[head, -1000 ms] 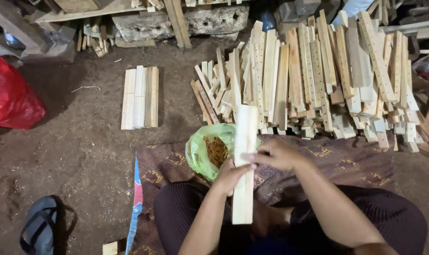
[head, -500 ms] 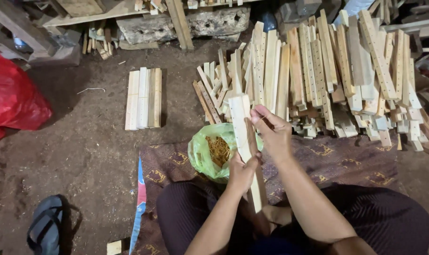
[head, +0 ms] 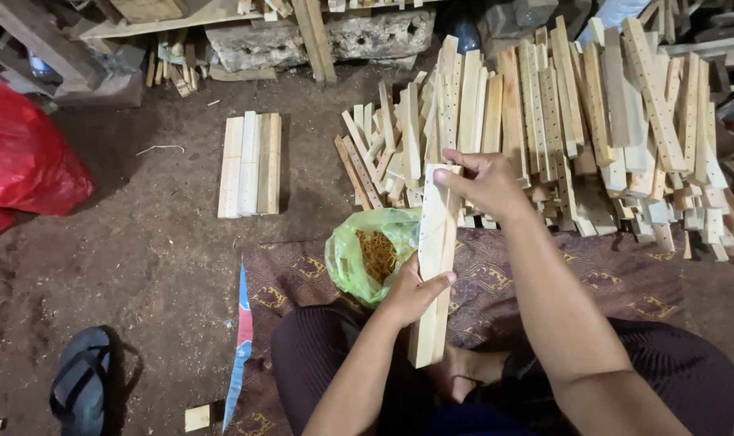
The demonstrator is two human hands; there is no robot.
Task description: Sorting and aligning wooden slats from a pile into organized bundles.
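Observation:
I hold a long pale wooden slat [head: 436,242] nearly upright in front of me, its lower end near my lap. My left hand [head: 411,292] grips the slat around its middle. My right hand [head: 482,179] pinches the slat's top end. Just left of the slat lies a green plastic bag [head: 365,252] holding a tangle of small yellow-orange pieces. I sit cross-legged on a patterned brown cloth [head: 536,266].
A big heap of drilled wooden slats [head: 593,129] lies ahead and to the right. A neat row of slats [head: 250,164] rests on the dirt floor at the left. A red bag [head: 24,157] sits far left, a dark sandal [head: 80,387] at the lower left.
The slat has tilted from straight upright to leaning slightly right. My right hand slid up from the slat's middle to its top end. My left hand stays on the middle.

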